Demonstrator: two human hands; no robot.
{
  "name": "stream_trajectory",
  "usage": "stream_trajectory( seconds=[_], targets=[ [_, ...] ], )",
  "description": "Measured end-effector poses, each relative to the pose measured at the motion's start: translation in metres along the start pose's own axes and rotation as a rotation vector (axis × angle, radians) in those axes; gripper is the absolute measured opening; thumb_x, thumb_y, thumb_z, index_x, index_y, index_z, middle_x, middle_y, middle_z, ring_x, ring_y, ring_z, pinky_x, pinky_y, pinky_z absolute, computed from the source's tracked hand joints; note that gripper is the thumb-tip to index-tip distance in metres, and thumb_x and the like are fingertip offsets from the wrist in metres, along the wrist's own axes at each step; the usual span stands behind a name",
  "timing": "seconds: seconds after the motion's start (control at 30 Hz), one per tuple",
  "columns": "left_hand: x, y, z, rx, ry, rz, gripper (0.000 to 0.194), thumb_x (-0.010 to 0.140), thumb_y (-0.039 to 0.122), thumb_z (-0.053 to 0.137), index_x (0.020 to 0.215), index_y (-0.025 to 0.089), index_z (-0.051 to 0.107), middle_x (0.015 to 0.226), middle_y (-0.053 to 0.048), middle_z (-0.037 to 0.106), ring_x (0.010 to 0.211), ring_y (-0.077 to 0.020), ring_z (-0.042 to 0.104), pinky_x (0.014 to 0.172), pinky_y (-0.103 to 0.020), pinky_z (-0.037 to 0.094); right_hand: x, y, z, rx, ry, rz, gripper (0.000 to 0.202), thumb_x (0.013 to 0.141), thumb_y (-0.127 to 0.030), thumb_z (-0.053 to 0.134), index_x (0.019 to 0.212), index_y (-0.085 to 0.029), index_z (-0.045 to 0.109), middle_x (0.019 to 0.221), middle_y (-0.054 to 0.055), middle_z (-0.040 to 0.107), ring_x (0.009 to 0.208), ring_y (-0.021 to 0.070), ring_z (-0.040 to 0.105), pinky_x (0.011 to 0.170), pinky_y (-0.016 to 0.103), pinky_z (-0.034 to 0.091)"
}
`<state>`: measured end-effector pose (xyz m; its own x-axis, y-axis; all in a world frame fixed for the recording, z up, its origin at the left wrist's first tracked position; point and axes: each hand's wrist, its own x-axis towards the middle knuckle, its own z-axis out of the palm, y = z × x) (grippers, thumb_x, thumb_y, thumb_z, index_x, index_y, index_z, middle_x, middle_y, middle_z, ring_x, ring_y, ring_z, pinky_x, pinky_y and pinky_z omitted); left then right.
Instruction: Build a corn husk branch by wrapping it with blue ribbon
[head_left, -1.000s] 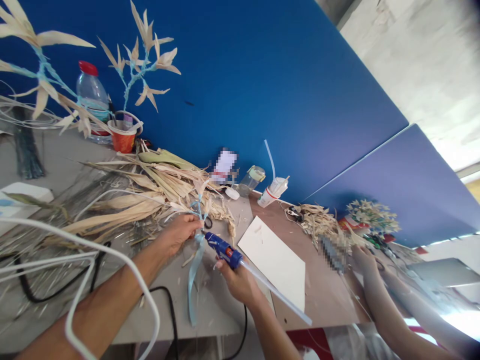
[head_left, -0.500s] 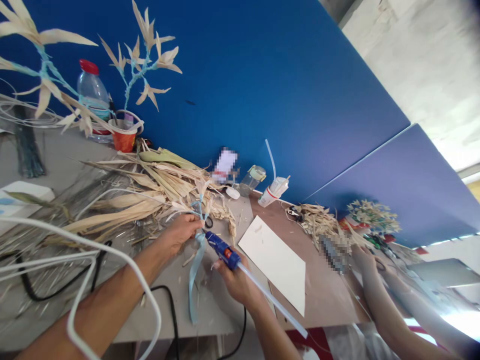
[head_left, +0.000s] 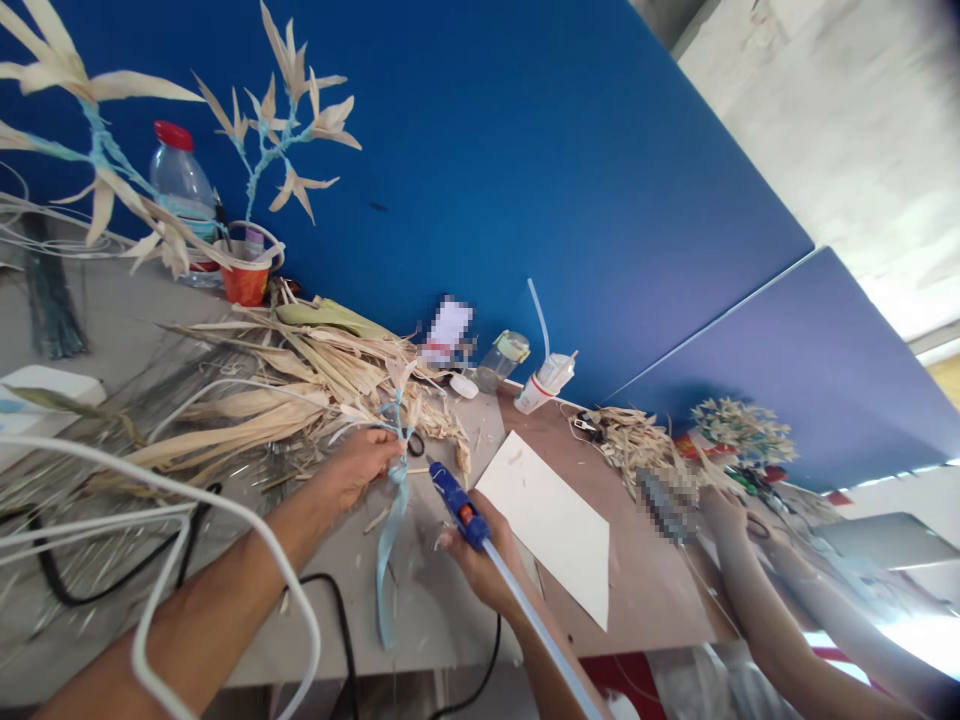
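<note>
My left hand (head_left: pixel 366 462) pinches a small branch (head_left: pixel 401 408) of pale husk leaves bound with light blue tape. A loose tail of the blue tape (head_left: pixel 388 570) hangs from it over the table. In my right hand (head_left: pixel 480 560) is a blue glue gun (head_left: pixel 457 505), its nozzle pointing up and left, a short way right of the branch and apart from it. A long clear glue stick (head_left: pixel 540 630) sticks out of its rear. Behind my left hand lies a pile of dry husks (head_left: pixel 300 390). A dark ring-shaped handle (head_left: pixel 415 443) shows beside the branch.
White board (head_left: pixel 555 525) lies right of the glue gun. A jar (head_left: pixel 504 360), paper cup (head_left: pixel 536 390) and red cup (head_left: pixel 246 282) stand along the blue partition (head_left: pixel 480 180). White wire (head_left: pixel 277 540) loops at lower left. Another person's hands (head_left: pixel 727 520) work at the right.
My right hand has drawn the glue gun right and slightly down, so its nozzle has moved off from the branch. My left hand keeps its pinch with little movement.
</note>
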<state>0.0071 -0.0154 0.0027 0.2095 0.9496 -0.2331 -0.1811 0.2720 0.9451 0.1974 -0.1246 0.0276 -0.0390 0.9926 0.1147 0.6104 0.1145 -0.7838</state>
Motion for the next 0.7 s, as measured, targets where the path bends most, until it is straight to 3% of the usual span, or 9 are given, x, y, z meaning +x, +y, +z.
stream_trajectory(
  seconds=[0.23, 0.43, 0.57, 0.7],
  targets=[
    [-0.002, 0.005, 0.002, -0.02, 0.004, -0.047, 0.022, 0.055, 0.03, 0.072, 0.056, 0.016, 0.056, 0.046, 0.006, 0.044, 0.046, -0.0074, 0.034, 0.048, -0.025, 0.024, -0.001, 0.014, -0.024, -0.041, 0.053, 0.029, 0.023, 0.075, -0.038, 0.064, 0.075, -0.022, 0.047, 0.064, -0.006, 0.046, 0.057, 0.0118, 0.044, 0.054, 0.023, 0.038],
    [-0.004, 0.01, 0.003, -0.042, 0.005, -0.07, 0.023, 0.055, 0.031, 0.072, 0.058, 0.016, 0.055, 0.045, 0.007, 0.041, 0.044, -0.0066, 0.032, 0.048, -0.024, 0.023, -0.001, 0.025, -0.037, -0.026, 0.104, 0.087, 0.024, 0.079, -0.045, 0.059, 0.075, -0.02, 0.057, 0.066, 0.0, 0.059, 0.063, 0.0174, 0.055, 0.06, 0.028, 0.045],
    [-0.005, 0.013, 0.004, -0.042, 0.003, -0.087, 0.023, 0.054, 0.031, 0.073, 0.059, 0.017, 0.055, 0.044, 0.007, 0.041, 0.044, -0.0069, 0.033, 0.048, -0.024, 0.025, 0.001, 0.038, -0.048, -0.152, 0.182, 0.063, 0.024, 0.079, -0.044, 0.061, 0.076, -0.021, 0.056, 0.066, -0.001, 0.056, 0.061, 0.0161, 0.051, 0.059, 0.028, 0.043],
    [-0.006, 0.014, 0.004, -0.024, 0.02, -0.085, 0.02, 0.055, 0.031, 0.07, 0.056, 0.017, 0.055, 0.042, 0.007, 0.04, 0.043, -0.0074, 0.034, 0.048, -0.024, 0.027, -0.001, 0.05, -0.06, -0.336, 0.182, -0.023, 0.02, 0.078, -0.038, 0.064, 0.076, -0.021, 0.055, 0.076, 0.001, 0.055, 0.064, 0.0163, 0.052, 0.063, 0.029, 0.044]
  ],
)
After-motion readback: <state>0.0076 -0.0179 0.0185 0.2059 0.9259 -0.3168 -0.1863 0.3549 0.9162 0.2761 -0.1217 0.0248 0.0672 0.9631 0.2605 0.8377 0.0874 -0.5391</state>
